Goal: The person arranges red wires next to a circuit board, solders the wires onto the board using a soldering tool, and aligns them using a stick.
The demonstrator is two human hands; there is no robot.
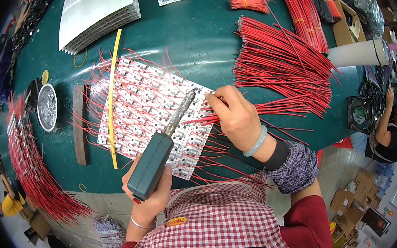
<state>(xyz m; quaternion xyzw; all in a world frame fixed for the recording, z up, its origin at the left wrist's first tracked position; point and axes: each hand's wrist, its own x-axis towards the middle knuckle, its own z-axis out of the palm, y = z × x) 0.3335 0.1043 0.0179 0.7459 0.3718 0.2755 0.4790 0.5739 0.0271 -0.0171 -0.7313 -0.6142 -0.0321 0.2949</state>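
Note:
My left hand (pixel 157 199) is wrapped round the dark green handle of a soldering gun (pixel 151 162). Its metal barrel slants up to the right, the tip over the upper right part of a white circuit board panel (pixel 138 75). Rows of small components and many thin red wires cover this panel. My right hand (pixel 237 118) pinches red wire (pixel 203 120) at the panel's right edge, close to the tip; the exact contact is too small to tell. A narrow yellow strip (pixel 112 87) lies across the wires on the left.
Red wires (pixel 280 65) are heaped at the right, near a white tube (pixel 360 53). A stack of white panels (pixel 100 7) stands far left. A round metal bowl (pixel 47 107), a dark bar (pixel 80 124) and wired boards (pixel 28 155) lie left. A person (pixel 393 138) sits beyond a fan (pixel 359 114).

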